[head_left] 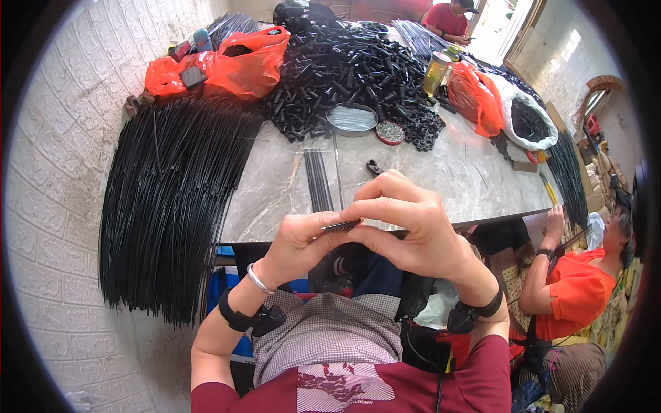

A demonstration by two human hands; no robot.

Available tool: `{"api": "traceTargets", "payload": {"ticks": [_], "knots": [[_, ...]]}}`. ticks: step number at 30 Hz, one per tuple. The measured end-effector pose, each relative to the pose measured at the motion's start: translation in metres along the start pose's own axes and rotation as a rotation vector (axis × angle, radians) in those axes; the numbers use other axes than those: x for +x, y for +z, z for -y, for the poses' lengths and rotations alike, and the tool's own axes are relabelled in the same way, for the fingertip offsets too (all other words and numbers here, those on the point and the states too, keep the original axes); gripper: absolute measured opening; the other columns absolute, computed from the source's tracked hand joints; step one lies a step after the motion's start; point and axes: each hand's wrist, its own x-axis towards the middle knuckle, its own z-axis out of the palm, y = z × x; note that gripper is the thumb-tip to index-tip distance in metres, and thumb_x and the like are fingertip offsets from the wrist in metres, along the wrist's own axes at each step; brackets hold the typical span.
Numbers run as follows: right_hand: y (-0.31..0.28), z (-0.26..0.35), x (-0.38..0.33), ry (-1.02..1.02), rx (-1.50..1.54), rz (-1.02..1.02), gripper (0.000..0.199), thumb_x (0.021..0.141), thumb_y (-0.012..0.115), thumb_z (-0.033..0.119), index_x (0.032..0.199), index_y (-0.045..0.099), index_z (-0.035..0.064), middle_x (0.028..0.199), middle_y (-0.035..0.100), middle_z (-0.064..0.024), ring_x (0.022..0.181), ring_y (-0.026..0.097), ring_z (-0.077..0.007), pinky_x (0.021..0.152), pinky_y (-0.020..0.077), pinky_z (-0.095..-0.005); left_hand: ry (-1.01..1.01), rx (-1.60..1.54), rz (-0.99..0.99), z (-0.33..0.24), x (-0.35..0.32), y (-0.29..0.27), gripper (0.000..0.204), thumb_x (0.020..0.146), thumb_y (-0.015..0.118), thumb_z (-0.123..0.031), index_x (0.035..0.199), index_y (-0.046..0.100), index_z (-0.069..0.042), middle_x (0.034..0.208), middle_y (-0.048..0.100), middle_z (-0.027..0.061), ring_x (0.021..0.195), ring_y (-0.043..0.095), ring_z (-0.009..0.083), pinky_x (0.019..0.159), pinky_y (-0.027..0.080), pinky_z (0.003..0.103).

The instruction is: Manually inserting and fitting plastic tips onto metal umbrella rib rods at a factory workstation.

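My two hands meet just off the table's near edge. My left hand (306, 237) is closed, thumb and fingers pinching a small dark row of thin tips (341, 225), like the ends of several black rods side by side. From the other side, my right hand (399, 224) pinches the same row with thumb and fingertips. Beyond my left hand, a few thin black rods (317, 179) lie parallel on the table; whether they join the held row is hidden. Past my right hand lies a small dark metal tool (374, 167).
A thick bundle of black rods (172, 199) hangs over the left edge. Black tubular parts (344, 69) are heaped at the back, near an oval metal tin (352, 118) and a round red-rimmed tin (390, 132). A person in orange (575, 292) sits at right; another person (449, 19) sits far back.
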Motion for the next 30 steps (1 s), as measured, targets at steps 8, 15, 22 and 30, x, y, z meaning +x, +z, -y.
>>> {"api": "traceTargets", "payload": {"ticks": [8,15,22,30], "knots": [[0.028,0.004,0.005,-0.132,-0.152,-0.039,0.029,0.073,0.071,0.001,0.101,0.068,0.0047,0.089,0.058,-0.0066,0.080,0.055,-0.0239,0.068,0.0480,-0.0330,0.009,-0.047,0.070,0.006,-0.004,-0.003,0.027,0.088,0.066,-0.005,0.115,0.064,-0.001,0.100,0.071,0.0107,0.092,0.069,0.0178,0.080,0.054,0.028],[0.030,0.005,0.004,-0.131,-0.164,-0.012,0.033,0.070,0.073,0.000,0.103,0.070,0.0049,0.090,0.060,-0.0051,0.077,0.054,-0.0226,0.067,0.0463,-0.0326,-0.184,0.193,0.286,0.054,-0.014,-0.001,0.050,0.085,0.072,-0.028,0.128,0.057,-0.007,0.142,0.047,0.0166,0.137,0.038,0.0356,0.111,0.029,0.053],[0.032,0.010,0.001,-0.137,-0.214,-0.014,0.031,0.064,0.068,-0.003,0.093,0.067,0.0042,0.090,0.057,-0.0045,0.077,0.054,-0.0235,0.064,0.0483,-0.0317,0.057,0.495,0.393,0.095,-0.021,0.001,0.045,0.087,0.067,-0.033,0.130,0.058,-0.020,0.142,0.049,0.0051,0.139,0.034,0.0342,0.114,0.022,0.059],[0.001,0.024,-0.004,-0.020,-0.145,0.036,0.064,0.073,0.080,0.022,0.129,0.056,0.0014,0.123,0.058,-0.0193,0.112,0.057,-0.0307,0.094,0.0443,-0.0403,0.229,0.652,0.415,0.097,-0.019,-0.002,0.020,0.079,0.069,-0.018,0.097,0.065,-0.009,0.128,0.056,0.0067,0.126,0.050,0.0249,0.110,0.036,0.051]]}}
